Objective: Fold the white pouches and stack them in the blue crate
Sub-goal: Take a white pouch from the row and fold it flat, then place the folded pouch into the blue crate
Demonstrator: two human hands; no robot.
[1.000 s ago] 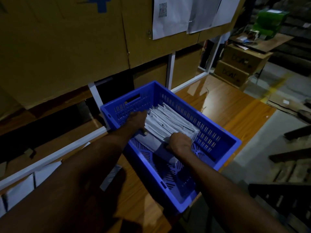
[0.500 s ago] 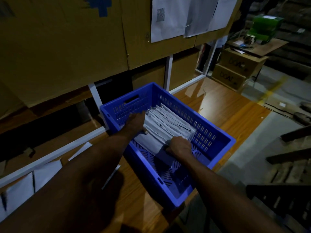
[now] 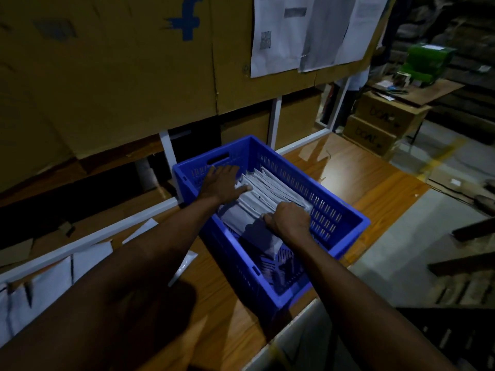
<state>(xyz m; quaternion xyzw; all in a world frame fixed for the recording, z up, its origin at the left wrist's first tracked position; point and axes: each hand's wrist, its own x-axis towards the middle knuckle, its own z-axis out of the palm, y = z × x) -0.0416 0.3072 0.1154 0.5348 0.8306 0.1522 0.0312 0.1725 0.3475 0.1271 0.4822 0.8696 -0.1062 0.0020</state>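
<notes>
Dim storeroom, wooden worktop [image 3: 361, 183]. Blue crate [image 3: 345, 223]: white pouches [image 3: 267, 194] stacked at 12 o'clock end. Left hand [image 3: 222, 183] flat, fingers straight; right hand [image 3: 290, 219] curled on stack. Advice: square edges evenly.

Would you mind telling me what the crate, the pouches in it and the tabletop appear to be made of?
Crate: moulded blue plastic, judging by its slotted walls and cut-out handle. Pouches: thin white sheet, probably plastic film or paper; too dim to tell. Tabletop: glossy wood-grain surface, likely laminate, since it reflects light.
</notes>
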